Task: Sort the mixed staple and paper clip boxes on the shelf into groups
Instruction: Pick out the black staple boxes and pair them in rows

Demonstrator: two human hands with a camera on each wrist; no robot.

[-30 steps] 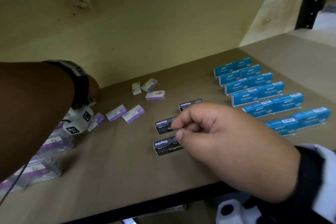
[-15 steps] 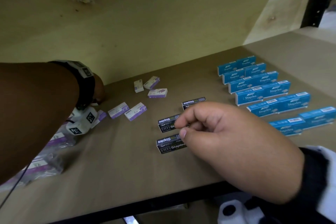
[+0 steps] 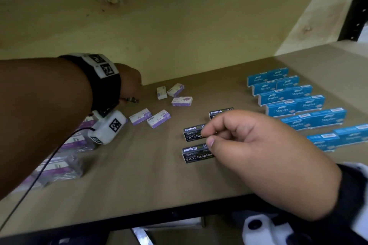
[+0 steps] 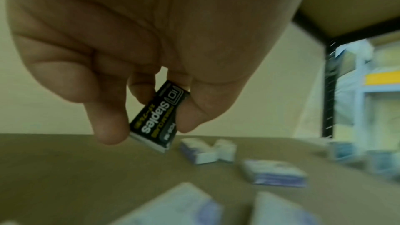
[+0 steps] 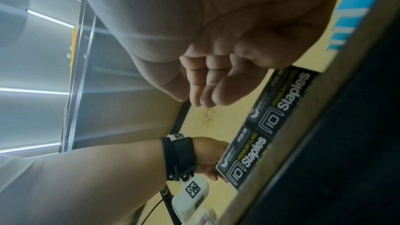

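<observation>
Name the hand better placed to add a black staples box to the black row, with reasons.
Left. The left hand pinches a black staples box above the shelf. The right hand hovers over the black row holding nothing, and would probably need to move aside.

The shelf board (image 3: 139,181) is matt brown wood, smooth. The back panel (image 3: 179,26) is pale bare plywood with one rough knot. The black staple box (image 4: 159,115) is printed card with a slight sheen, like the blue boxes (image 3: 294,103). Glossy clear film wraps the purple packs (image 3: 59,167). The wrist strap (image 3: 107,89) is black cloth, and the camera housing (image 3: 108,127) is smooth white plastic.
</observation>
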